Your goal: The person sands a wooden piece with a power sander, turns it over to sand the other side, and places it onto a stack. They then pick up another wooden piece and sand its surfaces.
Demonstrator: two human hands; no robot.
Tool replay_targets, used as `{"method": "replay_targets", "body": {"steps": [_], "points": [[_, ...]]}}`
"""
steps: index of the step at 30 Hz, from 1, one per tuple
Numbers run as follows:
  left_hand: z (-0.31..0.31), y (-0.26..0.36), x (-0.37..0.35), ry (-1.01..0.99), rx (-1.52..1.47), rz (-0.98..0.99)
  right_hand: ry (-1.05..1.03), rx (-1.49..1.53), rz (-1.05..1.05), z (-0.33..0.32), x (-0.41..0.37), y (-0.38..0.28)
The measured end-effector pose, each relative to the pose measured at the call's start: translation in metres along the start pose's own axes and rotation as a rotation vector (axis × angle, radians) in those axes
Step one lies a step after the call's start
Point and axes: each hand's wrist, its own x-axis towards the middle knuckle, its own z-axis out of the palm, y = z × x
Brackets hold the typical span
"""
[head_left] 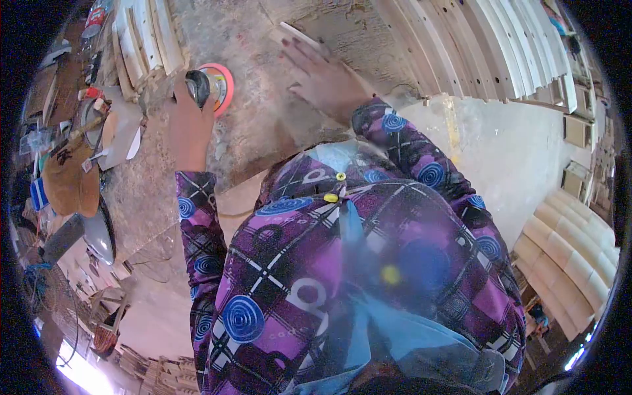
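My left hand (pixel 191 122) grips a black sander (pixel 199 87) with an orange-pink round pad (pixel 222 84), resting on the dusty workbench (pixel 263 125). My right hand (pixel 322 76) lies flat with fingers spread on a pale wooden strip (pixel 299 34) on the bench. Both arms wear purple patterned sleeves with blue circles.
Stacks of wooden slats (pixel 148 39) stand at the bench's upper left, and long pale boards (pixel 487 46) lean at the upper right. A brown cap (pixel 69 181) and assorted clutter lie at left. Curved padded pieces (pixel 573 257) sit at the right.
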Motion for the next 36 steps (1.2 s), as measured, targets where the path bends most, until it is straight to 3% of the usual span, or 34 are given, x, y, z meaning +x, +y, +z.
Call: {"method": "replay_targets", "body": {"steps": [2,4,5,7,9,10,12,15,19,21,22,24,25,27,30,32,34,36], "points": [[-0.003,0.006,0.004,-0.025,-0.001,-0.029,-0.014,0.081,-0.013,-0.007,-0.007,-0.012],[-0.008,0.012,0.009,-0.053,-0.007,-0.052,-0.007,-0.05,-0.283,-0.018,-0.025,-0.014],[-0.01,0.015,0.011,-0.073,-0.022,-0.061,-0.009,-0.055,-0.278,-0.028,-0.038,-0.019],[-0.009,0.014,0.012,-0.097,-0.038,-0.065,-0.162,0.558,0.155,-0.048,-0.069,-0.022],[-0.006,0.002,0.012,0.093,0.12,0.088,0.091,0.566,0.225,-0.057,-0.11,-0.007],[-0.008,0.0,0.011,0.084,0.113,0.098,0.089,0.561,0.239,-0.065,-0.125,-0.005],[-0.011,-0.003,0.014,0.09,0.068,0.014,0.205,0.13,0.501,-0.075,-0.15,-0.008],[-0.004,-0.019,0.022,0.079,0.072,0.054,0.114,0.104,0.657,-0.074,-0.168,-0.017],[-0.001,-0.023,0.029,0.085,0.118,0.108,0.194,0.285,0.649,-0.061,-0.185,-0.005],[-0.004,-0.018,0.033,0.061,0.12,0.086,0.203,0.954,0.853,-0.064,-0.187,-0.002],[-0.007,-0.014,0.034,0.035,0.158,0.069,0.21,0.952,0.86,-0.062,-0.191,0.0],[-0.004,-0.013,0.033,0.007,0.191,0.062,0.288,1.114,1.133,-0.05,-0.202,0.005],[-0.001,-0.017,0.032,0.05,0.158,0.085,0.294,1.11,1.14,-0.042,-0.209,0.011],[0.006,-0.025,0.033,0.088,0.12,0.115,0.357,1.516,1.178,-0.026,-0.217,0.024],[0.009,-0.028,0.035,0.123,0.132,0.199,0.354,1.591,1.259,-0.021,-0.218,0.03],[0.006,-0.026,0.036,0.065,0.152,0.127,0.377,1.555,1.316,-0.036,-0.203,0.019],[0.015,-0.038,0.042,0.08,0.113,0.175,0.394,1.524,1.37,-0.037,-0.206,0.022],[0.018,-0.044,0.043,0.097,0.079,0.217,0.315,1.204,1.217,-0.03,-0.211,0.03]]}}
